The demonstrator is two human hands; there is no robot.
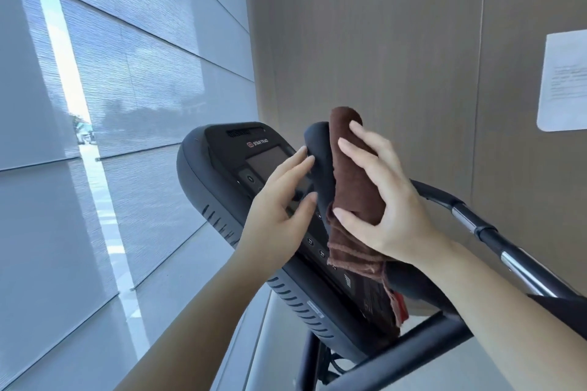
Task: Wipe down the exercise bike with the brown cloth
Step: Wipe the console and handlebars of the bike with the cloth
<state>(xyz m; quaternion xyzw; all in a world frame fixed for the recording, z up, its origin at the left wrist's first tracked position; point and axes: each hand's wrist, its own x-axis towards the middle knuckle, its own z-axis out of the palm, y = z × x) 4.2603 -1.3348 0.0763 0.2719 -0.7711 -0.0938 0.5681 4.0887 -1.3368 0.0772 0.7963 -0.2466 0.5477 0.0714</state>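
The exercise bike's black console [219, 174] fills the middle, tilted, with a small dark screen and buttons. A black upright handlebar grip [319, 155] rises in front of it. The brown cloth [355, 190] is draped over that grip, its frayed end hanging down past the console. My right hand [384, 203] wraps round the cloth, thumb below and fingers on top, pressing it onto the grip. My left hand [282, 209] lies with straight fingers against the left side of the grip, over the console's buttons.
A black and chrome handlebar [495, 241] curves away to the right. The bike's black frame tube [409, 355] crosses below. A wood-panel wall with a white paper notice [562, 79] stands behind; shaded windows [127, 73] run along the left.
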